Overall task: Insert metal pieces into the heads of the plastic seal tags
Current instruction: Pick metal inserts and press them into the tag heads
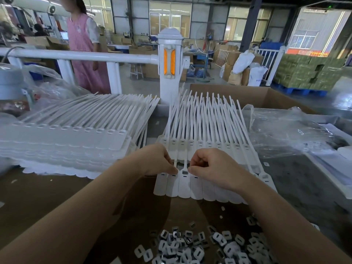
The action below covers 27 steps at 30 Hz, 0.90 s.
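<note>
- On brown cardboard worktop [38, 197], centre: strip of joined white plastic seal tags [198, 187], flat label ends toward the person, thin tails running away toward far edge; long axis near-to-far, slightly fanned.
- Target tag head [184, 172] sits betw. both hands, open rectangular socket facing up; heads to its left show dark slots, prob. already loaded (judgement).
- Left hand [154, 159]: fingers curled, tips pressing/pinching tag strip just left of the socket; steadies it.
- Right hand [207, 166]: fingers curled, thumb+index tips together right at socket's right edge; likely pinching a metal piece but piece itself not visible, can't confirm.
- Key relation: socket lies directly left of right fingertips, touching-close; right hand is the nearer one for the insert, move = short push left/down into head.
- Supply: pile of small silver-and-white square metal pieces [200, 246] near bottom edge, betw. forearms, well apart from the socket.
- 2nd strip of tags [205, 134] lies behind, overlapping; big stack of white tags [66, 138] at left.
- Step: mid-row, several heads to the right still to fill (judgement).
</note>
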Tool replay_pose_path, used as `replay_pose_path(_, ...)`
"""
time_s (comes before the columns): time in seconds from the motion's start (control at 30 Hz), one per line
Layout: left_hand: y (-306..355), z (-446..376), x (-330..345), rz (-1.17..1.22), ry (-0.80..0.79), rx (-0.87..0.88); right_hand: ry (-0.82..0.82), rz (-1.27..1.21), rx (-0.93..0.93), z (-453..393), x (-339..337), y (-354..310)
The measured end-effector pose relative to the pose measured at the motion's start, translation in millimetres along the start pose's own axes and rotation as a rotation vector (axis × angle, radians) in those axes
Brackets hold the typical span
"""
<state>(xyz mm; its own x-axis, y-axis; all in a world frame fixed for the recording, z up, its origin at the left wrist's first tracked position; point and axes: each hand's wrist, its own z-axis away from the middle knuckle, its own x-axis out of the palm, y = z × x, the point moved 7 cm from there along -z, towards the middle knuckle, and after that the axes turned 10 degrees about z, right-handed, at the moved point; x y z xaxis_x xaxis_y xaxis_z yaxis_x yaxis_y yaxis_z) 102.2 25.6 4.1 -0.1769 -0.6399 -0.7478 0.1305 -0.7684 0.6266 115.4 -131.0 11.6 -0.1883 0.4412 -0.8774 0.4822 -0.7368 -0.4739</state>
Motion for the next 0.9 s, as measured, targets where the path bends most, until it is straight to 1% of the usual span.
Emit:
replay_pose_path(0.1, -0.1, -1.2, 0.9, 0.016, 0.042, -0.041, -0.023, 0.025, -0.035, 1.3, -0.8, -7.8)
replay_pose_path(0.17, -2.0, -2.4, 0.5, 0.054, 0.051, -0.076, -0.090, 0.037, -0.095, 4.7, 1.2, -18.6)
replay_pose_path(0.2, -2.7, -3.1, -0.1, 0.080, 0.050, -0.090, -0.155, 0.022, -0.134, 7.4, 3.8, -25.7)
replay_pose_path(0.27, -3.6, -4.2, -1.2, 0.128, 0.050, -0.109, -0.336, -0.002, -0.224, 15.3, 12.1, -42.2)
replay_pose_path(0.37, -5.5, -7.0, -2.9, 0.175, 0.065, -0.130, -0.575, 0.010, -0.335, 29.3, 22.9, -65.6)
replay_pose_path(0.47, -6.9, -9.6, -2.6, 0.178, 0.063, -0.140, -0.709, -0.021, -0.376, 40.4, 30.2, -83.0)
replay_pose_path(0.53, -6.5, -11.1, -1.0, 0.175, 0.047, -0.138, -0.733, -0.003, -0.404, 45.0, 35.2, -91.1)
replay_pose_path(0.6, -6.9, -11.5, -0.5, 0.170, 0.044, -0.134, -0.721, 0.044, -0.428, 46.6, 38.6, -96.4)
replay_pose_path(0.9, -7.3, -10.4, -2.0, 0.163, 0.049, -0.108, -0.688, 0.121, -0.441, 46.7, 38.9, -99.8)
